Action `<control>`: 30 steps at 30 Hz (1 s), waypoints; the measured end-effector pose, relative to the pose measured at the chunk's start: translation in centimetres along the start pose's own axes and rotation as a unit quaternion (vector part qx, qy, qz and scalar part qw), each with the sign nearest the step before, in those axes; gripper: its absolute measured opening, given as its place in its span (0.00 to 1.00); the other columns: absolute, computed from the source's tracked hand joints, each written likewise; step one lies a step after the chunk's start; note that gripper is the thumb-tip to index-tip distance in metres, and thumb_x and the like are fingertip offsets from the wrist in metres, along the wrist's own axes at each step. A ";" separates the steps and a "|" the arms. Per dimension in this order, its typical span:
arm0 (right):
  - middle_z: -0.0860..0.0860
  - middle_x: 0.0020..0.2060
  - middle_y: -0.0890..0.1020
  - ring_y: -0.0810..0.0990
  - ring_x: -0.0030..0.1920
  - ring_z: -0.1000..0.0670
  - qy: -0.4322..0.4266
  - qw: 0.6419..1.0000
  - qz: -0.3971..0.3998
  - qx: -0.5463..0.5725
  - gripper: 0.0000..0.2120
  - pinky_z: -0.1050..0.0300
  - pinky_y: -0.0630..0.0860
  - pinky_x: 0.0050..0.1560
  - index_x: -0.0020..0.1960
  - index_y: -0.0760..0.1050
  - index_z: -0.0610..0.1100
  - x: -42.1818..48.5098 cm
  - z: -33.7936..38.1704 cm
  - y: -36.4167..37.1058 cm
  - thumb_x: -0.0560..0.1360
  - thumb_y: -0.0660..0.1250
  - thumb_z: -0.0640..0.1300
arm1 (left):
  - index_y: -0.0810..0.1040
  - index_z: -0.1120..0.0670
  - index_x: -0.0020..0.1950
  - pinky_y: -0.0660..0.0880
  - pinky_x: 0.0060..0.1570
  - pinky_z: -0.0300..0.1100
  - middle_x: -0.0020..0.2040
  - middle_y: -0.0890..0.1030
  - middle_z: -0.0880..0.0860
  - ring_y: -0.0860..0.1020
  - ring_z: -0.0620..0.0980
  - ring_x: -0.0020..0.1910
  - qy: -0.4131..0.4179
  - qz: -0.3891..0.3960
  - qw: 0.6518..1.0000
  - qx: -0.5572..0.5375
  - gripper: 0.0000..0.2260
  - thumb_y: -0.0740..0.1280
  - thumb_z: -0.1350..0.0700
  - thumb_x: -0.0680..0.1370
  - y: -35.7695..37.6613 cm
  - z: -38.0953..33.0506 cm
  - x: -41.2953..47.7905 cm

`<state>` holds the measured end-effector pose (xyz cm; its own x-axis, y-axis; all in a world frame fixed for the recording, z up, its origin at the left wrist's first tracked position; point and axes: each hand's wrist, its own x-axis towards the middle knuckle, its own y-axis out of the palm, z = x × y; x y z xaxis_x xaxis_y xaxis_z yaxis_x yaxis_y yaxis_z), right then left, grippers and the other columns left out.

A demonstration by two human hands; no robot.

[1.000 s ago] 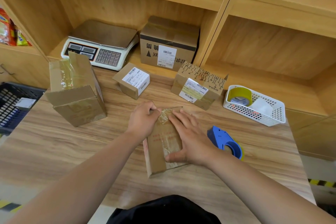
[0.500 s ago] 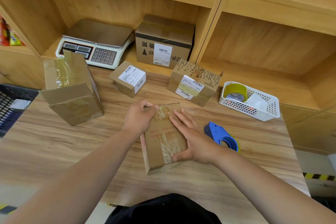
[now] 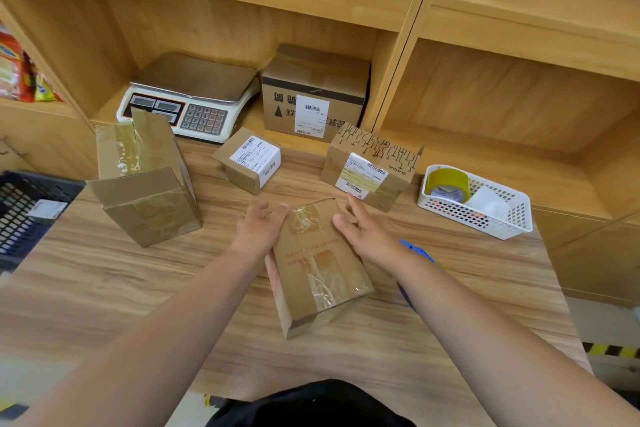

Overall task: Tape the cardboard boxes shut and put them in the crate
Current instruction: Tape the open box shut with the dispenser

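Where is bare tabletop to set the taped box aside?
Bare table lies near-left, between the tall box and left forearm, and near-right, beyond the right forearm. Crowded at the back: small labelled box, patterned box, white basket.

Blue tape dispenser (image 3: 417, 251), toward the tabletop's right edge, is mostly lost behind the right forearm (image 3: 450, 291), just slivers showing. Dark crate (image 3: 17, 222) off the tabletop's left edge, only partly in view. Red print on the taped box (image 3: 311, 267) is too blurry to read.
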<state>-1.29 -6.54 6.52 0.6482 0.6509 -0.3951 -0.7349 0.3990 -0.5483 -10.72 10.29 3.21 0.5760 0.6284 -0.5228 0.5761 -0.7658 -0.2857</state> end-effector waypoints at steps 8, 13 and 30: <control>0.57 0.76 0.56 0.54 0.75 0.55 0.000 0.993 -0.053 0.109 0.28 0.64 0.50 0.63 0.78 0.53 0.52 -0.2 1.0 0.3 0.80 0.49 0.61 | 0.77 0.50 0.52 0.74 0.38 0.42 0.43 0.80 0.51 0.78 0.49 0.41 -0.018 0.033 0.986 -0.162 0.17 0.53 0.42 0.81 0.1 -2.4 -1.6; 0.56 0.76 0.56 0.53 0.75 0.57 -0.048 0.983 -0.103 0.143 0.25 0.64 0.49 0.66 0.77 0.54 0.53 -0.7 1.8 0.1 0.81 0.50 0.57 | 0.77 0.45 0.58 0.75 0.51 0.44 0.50 0.81 0.47 0.79 0.47 0.50 0.067 0.047 0.983 -0.164 0.24 0.55 0.32 0.72 0.1 -3.1 -2.3; 0.53 0.66 0.60 0.62 0.69 0.54 -0.032 0.997 -0.068 0.022 0.54 0.49 0.64 0.71 0.78 0.47 0.49 -1.3 -2.8 5.0 0.62 0.70 0.67 | 0.52 0.52 0.77 0.54 0.69 0.34 0.73 0.46 0.38 0.50 0.35 0.72 0.219 0.071 0.971 0.068 0.47 0.78 0.58 0.67 0.3 4.9 -3.3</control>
<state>-5.23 -7.21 2.18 0.7287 0.6290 -0.2708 -0.6506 0.5126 -0.5603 -15.34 7.33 0.95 0.8526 0.4901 -0.1814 0.4082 -0.8413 -0.3545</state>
